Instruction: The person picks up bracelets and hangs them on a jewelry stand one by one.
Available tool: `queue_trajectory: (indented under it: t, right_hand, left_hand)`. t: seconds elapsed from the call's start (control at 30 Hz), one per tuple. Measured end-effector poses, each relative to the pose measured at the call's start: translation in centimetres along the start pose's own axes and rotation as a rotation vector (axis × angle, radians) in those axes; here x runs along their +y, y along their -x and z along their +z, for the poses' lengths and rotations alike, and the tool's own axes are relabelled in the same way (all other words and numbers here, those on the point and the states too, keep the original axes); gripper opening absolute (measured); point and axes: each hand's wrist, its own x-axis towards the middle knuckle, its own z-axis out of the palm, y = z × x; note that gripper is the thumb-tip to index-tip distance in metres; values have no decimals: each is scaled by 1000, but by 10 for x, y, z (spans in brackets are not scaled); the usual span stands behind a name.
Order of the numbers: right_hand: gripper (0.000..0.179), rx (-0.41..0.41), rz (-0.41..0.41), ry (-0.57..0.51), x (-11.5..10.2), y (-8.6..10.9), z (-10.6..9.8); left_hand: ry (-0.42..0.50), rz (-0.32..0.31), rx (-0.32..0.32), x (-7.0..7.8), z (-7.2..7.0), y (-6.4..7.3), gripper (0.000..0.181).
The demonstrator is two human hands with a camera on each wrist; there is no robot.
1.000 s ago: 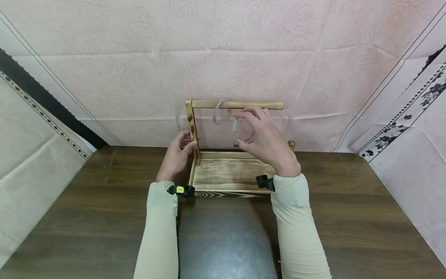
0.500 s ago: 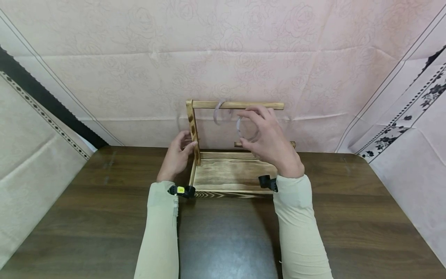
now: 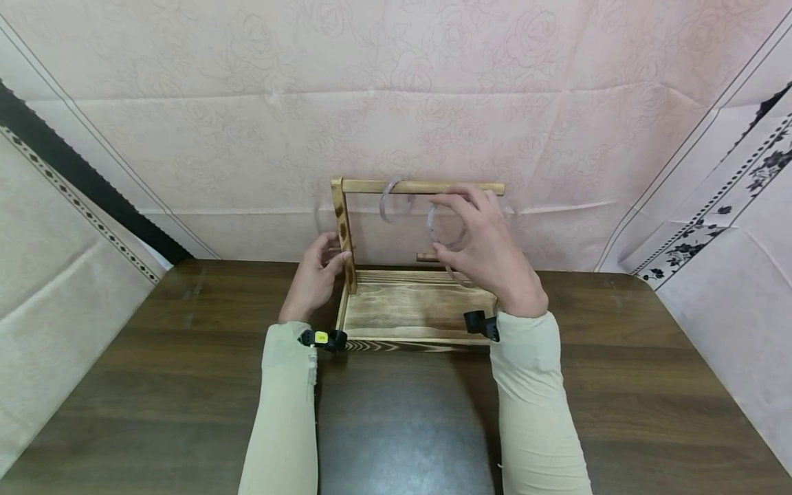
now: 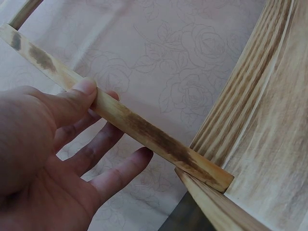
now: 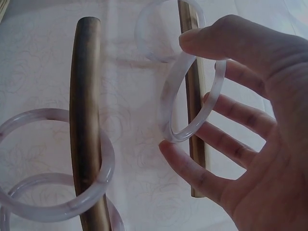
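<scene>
A wooden display stand has an upright post point(image 3: 342, 223), an upper bar point(image 3: 365, 185) and a shorter lower rod point(image 5: 85, 96). My left hand point(image 3: 312, 282) grips the post about midway, thumb on the near face and fingers behind. With thumb and fingers, my right hand point(image 3: 485, 251) holds a translucent pale lilac bangle point(image 5: 167, 103); the upper bar shows through its loop in the right wrist view. Another bangle point(image 3: 383, 206) hangs on the upper bar, left of that hand. More bangles point(image 5: 108, 159) hang on the lower rod, partly hidden by my right hand in the head view.
The stand's shallow wooden tray base point(image 3: 402, 309) sits at the back of the dark brown table point(image 3: 396, 412). Close behind it hangs a pale rose-patterned cloth point(image 3: 396, 130). More cloth closes in both sides. Each wrist wears a small black camera.
My right hand has drifted to the right with its bangle, towards the upper bar's free end. A bangle on the lower rod now shows below that hand. The left hand keeps its place.
</scene>
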Motion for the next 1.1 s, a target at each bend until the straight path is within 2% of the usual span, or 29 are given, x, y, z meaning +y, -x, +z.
queue_trajectory:
  t: [0.7,1.1]
  right_hand:
    - [58,64,21,4,3,4,-9]
    - [61,68,60,-13,6,7,-15]
  left_hand:
    - [7,-1,4,0,0,1,37]
    - [-1,-6,2,1,0,0,37]
